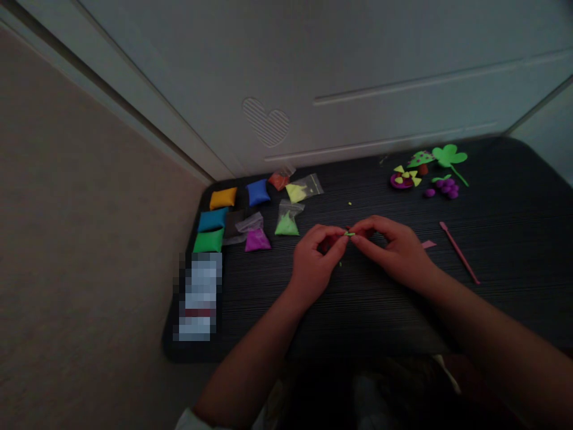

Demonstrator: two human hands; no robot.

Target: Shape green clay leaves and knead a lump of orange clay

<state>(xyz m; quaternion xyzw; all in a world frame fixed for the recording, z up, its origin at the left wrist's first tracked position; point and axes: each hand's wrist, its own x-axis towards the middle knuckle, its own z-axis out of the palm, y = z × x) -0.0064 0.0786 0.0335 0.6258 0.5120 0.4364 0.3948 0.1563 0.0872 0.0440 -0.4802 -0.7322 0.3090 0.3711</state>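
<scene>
A small strip of light green modelling clay (350, 234) is pinched between the fingertips of both hands over the dark table. My left hand (317, 257) holds its left end with thumb and forefinger. From the other side, my right hand (394, 248) grips the right end the same way. Fingers cover part of the clay. One tiny green crumb (340, 264) lies just below the fingertips, and a yellowish bit (350, 203) lies beyond them. The bag of light green clay (287, 222) sits to the left of my left hand.
Several clay packets, such as a purple one (257, 240) and a blue one (258, 192), lie on the table's left (250, 310). Finished clay shapes, including a green clover (449, 156) and purple grapes (447, 187), stand back right. A pink modelling tool (459, 253) lies at right.
</scene>
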